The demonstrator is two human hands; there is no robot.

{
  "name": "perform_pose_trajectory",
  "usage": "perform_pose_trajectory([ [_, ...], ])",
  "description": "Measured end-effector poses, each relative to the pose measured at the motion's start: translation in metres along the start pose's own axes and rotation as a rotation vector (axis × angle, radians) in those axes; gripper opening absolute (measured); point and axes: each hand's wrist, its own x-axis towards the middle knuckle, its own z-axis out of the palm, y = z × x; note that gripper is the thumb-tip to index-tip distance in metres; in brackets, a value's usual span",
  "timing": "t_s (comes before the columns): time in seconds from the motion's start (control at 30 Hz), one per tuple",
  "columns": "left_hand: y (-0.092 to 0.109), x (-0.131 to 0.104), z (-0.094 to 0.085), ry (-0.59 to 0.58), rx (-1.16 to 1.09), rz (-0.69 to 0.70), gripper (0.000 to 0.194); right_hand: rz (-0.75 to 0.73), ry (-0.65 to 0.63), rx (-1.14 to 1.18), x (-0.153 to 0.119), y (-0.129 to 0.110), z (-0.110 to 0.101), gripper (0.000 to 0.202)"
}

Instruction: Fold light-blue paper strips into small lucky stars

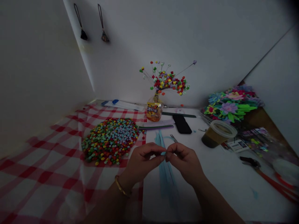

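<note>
My left hand (149, 157), with a gold bracelet on its wrist, pinches a small light blue paper strip (163, 153) between thumb and index finger. My right hand (183, 160) meets it fingertip to fingertip, closed on the same strip. The fingers cover most of it, so its folded shape is hard to make out. Beneath both hands a bundle of long light blue paper strips (165, 177) lies lengthwise on the white table. Just beyond the right hand rest the metal tips of a small tool (173, 138), partly hidden.
Left, a big heap of colourful folded paper stars (112, 140) covers a red-checked cloth (46, 177). Behind stand a bottle (154, 111) of star stems and a black phone (182, 124). Right are a tub (218, 133) of brown liquid, orange-handled pliers (268, 177) and fuzzy flowers (231, 105).
</note>
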Motion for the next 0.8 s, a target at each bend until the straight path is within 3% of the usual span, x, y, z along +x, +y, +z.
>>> perform_pose_trajectory([
  [0.33,-0.0025,-0.0045,-0.0003,-0.057,-0.284,-0.154,0.021,0.063,-0.095,0.164,-0.0003,-0.0039,0.003,0.009],
  [0.8,-0.0068,-0.004,-0.0014,-0.076,-0.368,-0.155,0.018,0.015,-0.077,0.302,-0.0016,-0.0035,0.0018,0.011],
])
